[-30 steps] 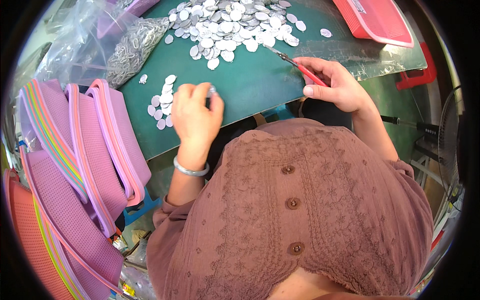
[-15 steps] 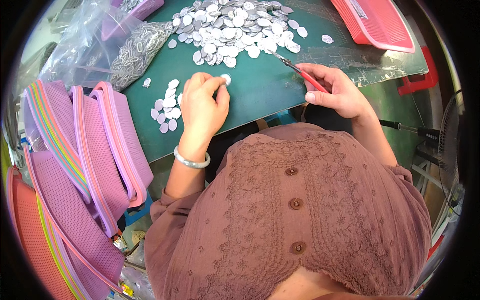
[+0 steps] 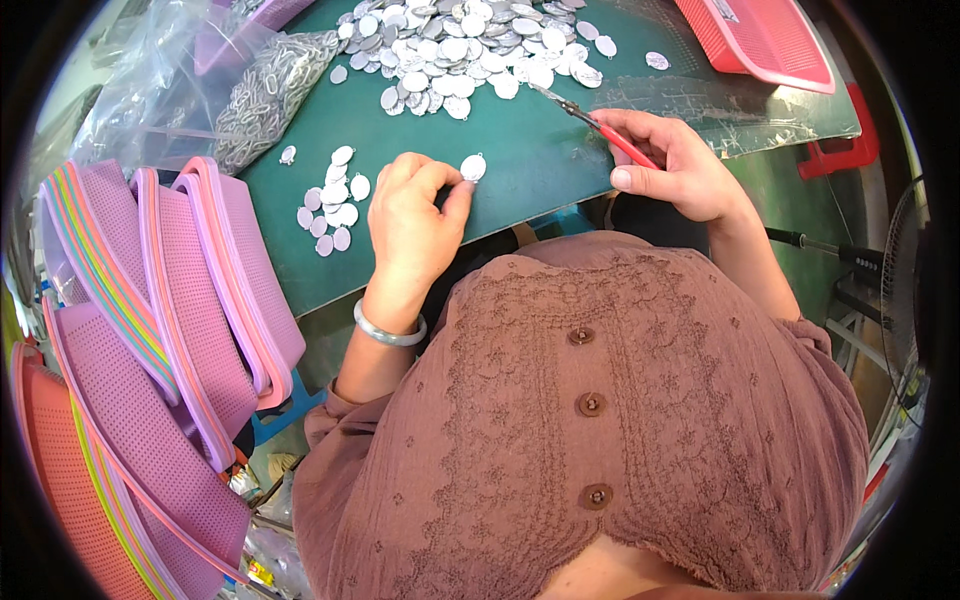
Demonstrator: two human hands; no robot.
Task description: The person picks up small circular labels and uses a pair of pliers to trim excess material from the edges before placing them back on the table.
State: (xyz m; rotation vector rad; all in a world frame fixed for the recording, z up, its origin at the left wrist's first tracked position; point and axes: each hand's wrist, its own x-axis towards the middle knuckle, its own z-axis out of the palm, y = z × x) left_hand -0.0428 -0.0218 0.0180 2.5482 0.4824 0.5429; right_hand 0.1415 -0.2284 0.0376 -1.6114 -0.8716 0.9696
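Between the thumb and forefinger of my left hand is a silvery oval pendant, its flat face turned up and a small loop at its top edge. My right hand is closed round the red handles of a pair of pliers, whose thin metal jaws point up and left toward a heap. That heap of similar oval pendants covers the far middle of the green table. A smaller cluster of pendants lies just left of my left hand.
A clear plastic bag of metal clasps sits at the far left, beside a purple basket. Stacked pink and purple baskets crowd the left side. At the far right is a pink basket; a fan stands beyond my right arm.
The pendant in my left hand has come round to show its full face and moved slightly right. The pliers stay in my right hand, nearly still. The view has shifted slightly.
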